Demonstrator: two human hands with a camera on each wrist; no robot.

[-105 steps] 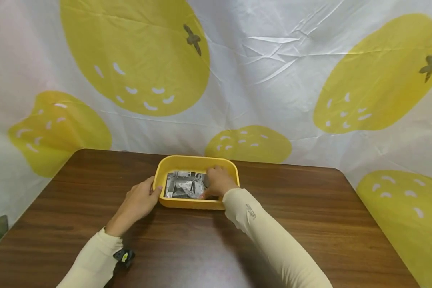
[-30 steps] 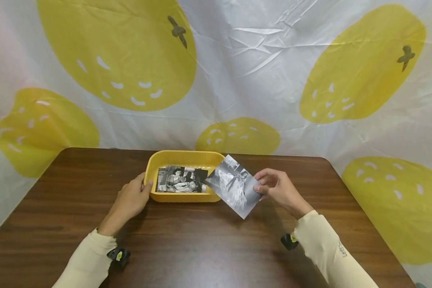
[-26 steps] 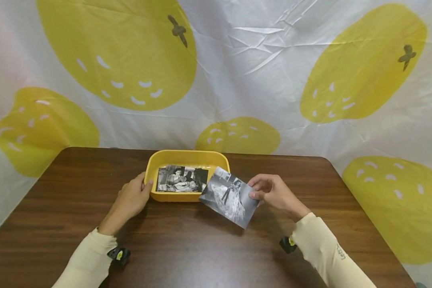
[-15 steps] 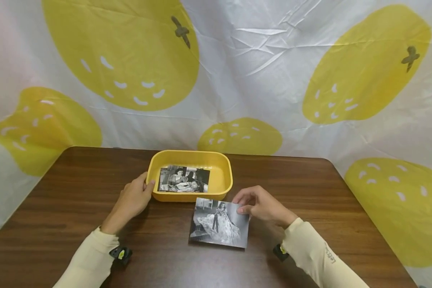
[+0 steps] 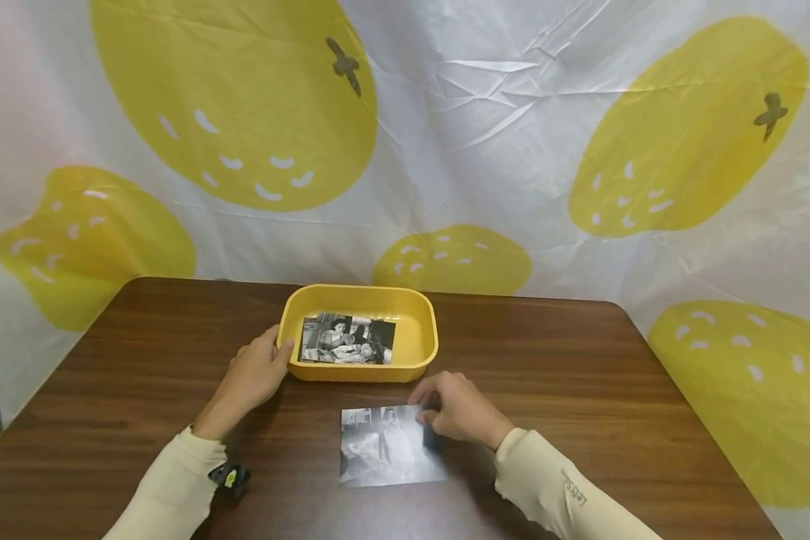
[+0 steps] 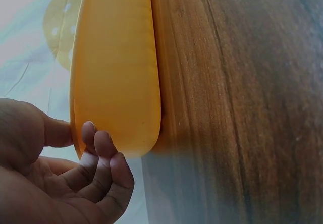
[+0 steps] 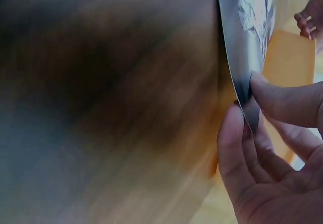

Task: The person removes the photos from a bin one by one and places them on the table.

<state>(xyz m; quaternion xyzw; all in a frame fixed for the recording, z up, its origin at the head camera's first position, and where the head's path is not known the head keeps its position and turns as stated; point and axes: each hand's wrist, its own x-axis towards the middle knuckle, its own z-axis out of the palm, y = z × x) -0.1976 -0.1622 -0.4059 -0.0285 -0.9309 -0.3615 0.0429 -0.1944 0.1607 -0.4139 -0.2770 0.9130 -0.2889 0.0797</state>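
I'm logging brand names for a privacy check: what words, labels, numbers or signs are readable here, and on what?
"Lets…": right sleeve; the remaining letters are too small to read surely.
Black device at the left wrist: any marking is too small to read.
Pinched photo and photo in the tray: no lettering I can make out.

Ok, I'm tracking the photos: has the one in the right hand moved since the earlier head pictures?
Yes: the photo has come out of the tray, away from the far edge of the table.
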